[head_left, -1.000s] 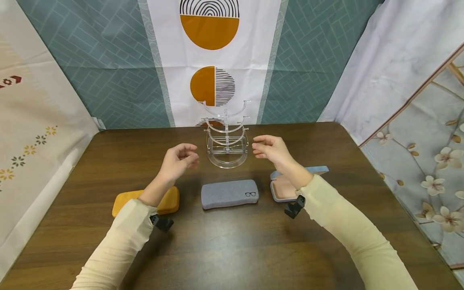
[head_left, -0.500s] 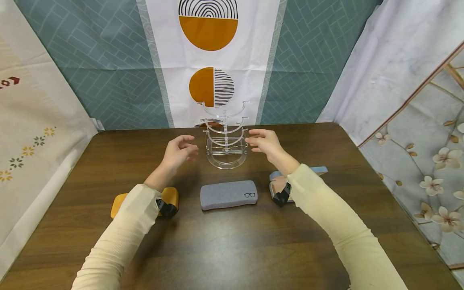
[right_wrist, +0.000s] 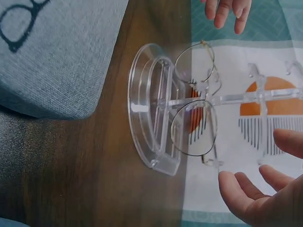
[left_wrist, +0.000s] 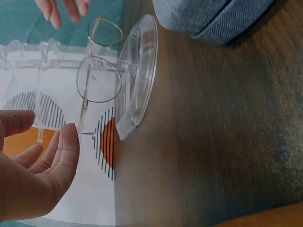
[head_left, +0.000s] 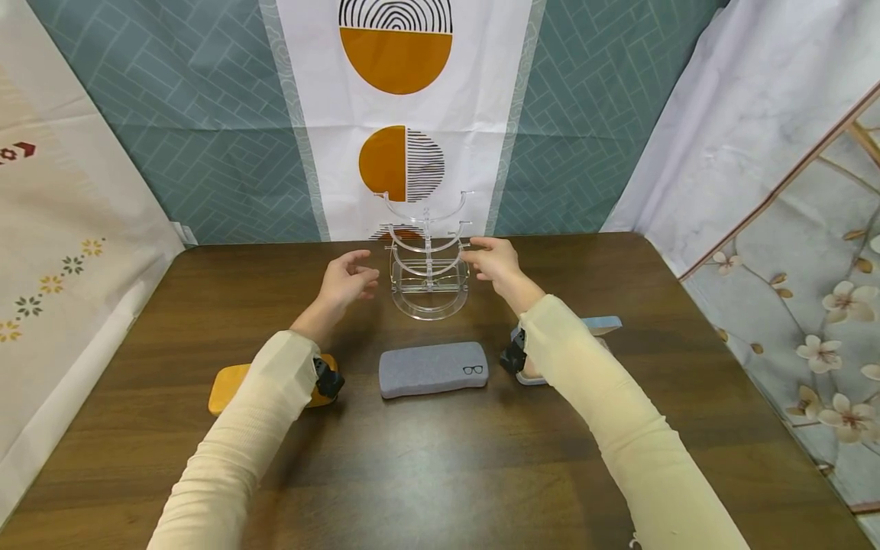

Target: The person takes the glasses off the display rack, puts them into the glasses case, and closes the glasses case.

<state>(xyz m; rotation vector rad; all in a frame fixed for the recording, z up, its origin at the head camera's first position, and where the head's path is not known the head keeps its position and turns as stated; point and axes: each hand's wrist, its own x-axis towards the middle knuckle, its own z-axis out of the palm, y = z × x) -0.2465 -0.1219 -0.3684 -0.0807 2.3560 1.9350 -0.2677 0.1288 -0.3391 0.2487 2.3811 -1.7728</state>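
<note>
A clear acrylic glasses stand (head_left: pixel 429 260) with several curved tiers rises at the back middle of the wooden table (head_left: pixel 440 458). Thin wire-rimmed glasses (right_wrist: pixel 194 125) sit on its lowest tier, also seen as glasses (left_wrist: pixel 97 78) in the left wrist view. My left hand (head_left: pixel 351 276) hovers just left of the stand, fingers loosely spread, holding nothing. My right hand (head_left: pixel 491 261) hovers just right of it, its fingertips near a tier's end. In the wrist views the left hand (left_wrist: pixel 38 175) and right hand (right_wrist: pixel 265 194) are empty and apart from the glasses.
A closed grey felt case (head_left: pixel 433 368) with a glasses logo lies in front of the stand. A closed orange case (head_left: pixel 227 386) lies at the left under my forearm. An open blue case (head_left: pixel 605 325) lies at the right. Patterned cloths hang around the table.
Both hands have moved forward and inward, from above the cases to either side of the stand. The stand, glasses and cases have not moved.
</note>
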